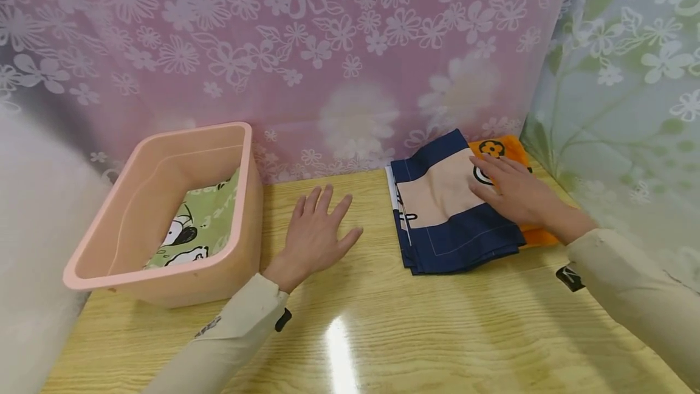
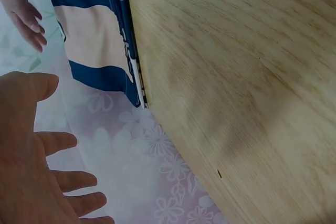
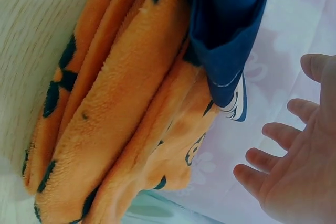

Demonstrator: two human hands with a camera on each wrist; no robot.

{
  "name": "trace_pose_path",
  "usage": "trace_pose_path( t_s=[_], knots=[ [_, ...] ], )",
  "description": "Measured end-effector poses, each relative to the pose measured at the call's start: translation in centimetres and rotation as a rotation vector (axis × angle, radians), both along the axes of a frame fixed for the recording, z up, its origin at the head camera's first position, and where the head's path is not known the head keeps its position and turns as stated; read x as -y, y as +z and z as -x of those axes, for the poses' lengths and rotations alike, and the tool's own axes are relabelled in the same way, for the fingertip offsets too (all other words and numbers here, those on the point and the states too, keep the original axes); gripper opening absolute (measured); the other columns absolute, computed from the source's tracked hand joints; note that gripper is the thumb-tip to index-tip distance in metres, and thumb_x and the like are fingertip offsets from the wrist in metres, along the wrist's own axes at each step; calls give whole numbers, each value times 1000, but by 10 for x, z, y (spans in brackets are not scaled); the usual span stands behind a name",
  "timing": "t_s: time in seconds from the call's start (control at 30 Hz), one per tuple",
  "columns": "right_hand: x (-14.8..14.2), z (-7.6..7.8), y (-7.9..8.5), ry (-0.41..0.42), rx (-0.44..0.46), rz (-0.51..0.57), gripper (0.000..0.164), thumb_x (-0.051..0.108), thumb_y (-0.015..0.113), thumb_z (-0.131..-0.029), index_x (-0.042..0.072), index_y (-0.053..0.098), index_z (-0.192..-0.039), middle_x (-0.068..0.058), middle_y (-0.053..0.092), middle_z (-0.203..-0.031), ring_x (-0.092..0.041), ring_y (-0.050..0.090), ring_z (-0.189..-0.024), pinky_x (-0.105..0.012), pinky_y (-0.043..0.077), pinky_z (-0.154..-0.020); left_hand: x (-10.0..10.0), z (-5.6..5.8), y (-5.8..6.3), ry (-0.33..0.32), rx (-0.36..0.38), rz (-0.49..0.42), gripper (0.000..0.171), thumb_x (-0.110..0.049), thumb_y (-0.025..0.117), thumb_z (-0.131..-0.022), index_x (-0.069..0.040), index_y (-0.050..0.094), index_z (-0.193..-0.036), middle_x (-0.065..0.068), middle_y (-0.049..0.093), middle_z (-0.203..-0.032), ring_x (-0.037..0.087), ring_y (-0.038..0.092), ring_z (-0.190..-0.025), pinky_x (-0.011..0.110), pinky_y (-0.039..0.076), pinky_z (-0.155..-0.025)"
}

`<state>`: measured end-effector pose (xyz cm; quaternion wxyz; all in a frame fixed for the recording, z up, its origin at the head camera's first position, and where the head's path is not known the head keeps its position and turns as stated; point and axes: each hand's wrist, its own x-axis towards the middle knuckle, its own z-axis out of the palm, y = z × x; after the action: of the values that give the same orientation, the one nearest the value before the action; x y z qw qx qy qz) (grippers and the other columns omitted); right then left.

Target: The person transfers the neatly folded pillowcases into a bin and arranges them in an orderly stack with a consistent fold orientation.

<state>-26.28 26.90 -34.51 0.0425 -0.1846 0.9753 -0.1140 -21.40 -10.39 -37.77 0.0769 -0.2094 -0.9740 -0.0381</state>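
My left hand (image 1: 317,236) is held over the wooden table, fingers spread, between a pink plastic basin and a folded cloth; nothing is in it. The folded navy and beige cloth (image 1: 437,193) lies on top of an orange fleece cloth (image 1: 541,236) with dark flower prints. Above the right side of this stack hovers my right hand (image 1: 511,193), its fingers extended. In the right wrist view a gap shows between that hand (image 3: 294,156) and the thick folds of the orange fleece cloth (image 3: 126,87). Both palms hold nothing.
The pink basin (image 1: 253,211) stands at the left, with a green cartoon-print cloth (image 1: 210,214) inside. Behind the table (image 1: 383,333) hangs a pink flowered curtain (image 1: 328,78), and a pale green flowered one (image 1: 623,108) hangs on the right.
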Motion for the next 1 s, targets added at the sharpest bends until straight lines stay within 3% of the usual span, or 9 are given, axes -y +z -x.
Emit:
trace_pose_path(
  t_s=[0.17, 0.33, 0.53, 0.77, 0.83, 0.93, 1.0],
  knots=[
    [-6, 3, 3, -20, 51, 86, 73, 48, 42, -100, 7, 13, -153, -25, 16, -154, -48, 12, -138, -62, 9, -108, -3, 7, -2, 15, 83, -79, 61, -55, 43, -96, -20, 40, -146, 17, 27, -152, 36, 25, -137, 56, 26, -106],
    [-13, 8, 3, -76, 144, 200, 75, 48, 41, -100, 5, 10, -153, -27, 13, -153, -51, 17, -135, -67, 15, -103, -11, 17, -5, 13, 236, -256, 60, -49, 46, -97, -16, 39, -147, 17, 28, -151, 38, 30, -135, 56, 34, -102],
    [-16, 10, 4, -142, 238, 251, 79, 53, 36, -100, 1, 7, -152, -32, 13, -151, -55, 23, -130, -68, 24, -99, -27, 26, -11, 6, 420, -441, 60, -45, 47, -98, -12, 36, -147, 11, 34, -149, 32, 32, -135, 49, 32, -106],
    [-18, 11, 2, -170, 273, 311, 79, 53, 34, -100, -5, 13, -150, -33, 17, -149, -54, 23, -130, -66, 24, -100, -39, 37, -21, 31, 581, -654, 56, -37, 48, -100, -7, 36, -146, 13, 39, -146, 30, 42, -129, 46, 37, -102],
    [-19, 13, 0, -178, 279, 331, 78, 52, 33, -100, -5, 14, -149, -33, 29, -144, -51, 33, -125, -64, 30, -98, -42, 41, -23, 48, 656, -750, 56, -34, 49, -100, -5, 35, -146, 15, 42, -143, 31, 47, -125, 46, 41, -99],
    [-21, 17, -3, -191, 301, 369, 76, 52, 32, -101, -6, 18, -148, -27, 49, -119, -41, 50, -103, -52, 44, -84, -47, 47, -27, 107, 799, -923, 59, -32, 51, -99, -3, 31, -146, 17, 42, -141, 31, 47, -124, 45, 43, -97],
    [-21, 19, -6, -200, 314, 393, 74, 51, 34, -101, -6, 22, -147, -20, 53, -104, -32, 51, -90, -43, 46, -75, -50, 50, -30, 154, 879, -1016, 60, -28, 53, -99, -2, 29, -147, 18, 43, -140, 31, 48, -123, 45, 46, -95]
  ],
)
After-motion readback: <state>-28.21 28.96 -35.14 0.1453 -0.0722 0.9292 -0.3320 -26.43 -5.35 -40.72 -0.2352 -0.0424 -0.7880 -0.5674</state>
